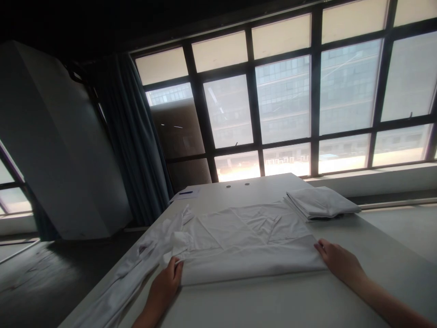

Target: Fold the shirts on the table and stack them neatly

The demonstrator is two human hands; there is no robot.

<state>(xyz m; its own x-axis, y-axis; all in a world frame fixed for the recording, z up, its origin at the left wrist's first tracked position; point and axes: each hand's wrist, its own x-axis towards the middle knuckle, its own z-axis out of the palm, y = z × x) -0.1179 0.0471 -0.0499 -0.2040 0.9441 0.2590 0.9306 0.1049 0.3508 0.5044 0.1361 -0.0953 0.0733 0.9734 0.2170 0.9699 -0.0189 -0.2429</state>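
A white shirt (252,262) lies spread across the table, its near side folded over into a long flat band. My left hand (168,279) pinches the band's left end, by a bunched part that looks like a collar. At the opposite end, my right hand (336,258) grips the corner of the same band between thumb and fingers. Loose white cloth, perhaps a sleeve (136,264), trails along the table's left edge toward me. Wrinkles cross the middle of the shirt beyond the band.
A stack of folded white cloth (321,202) sits on the table (273,300) beyond my right hand. Paper with a blue pen (186,192) lies at the far left corner. Two round inserts mark the far tabletop. Behind are a dark curtain (131,132) and large windows.
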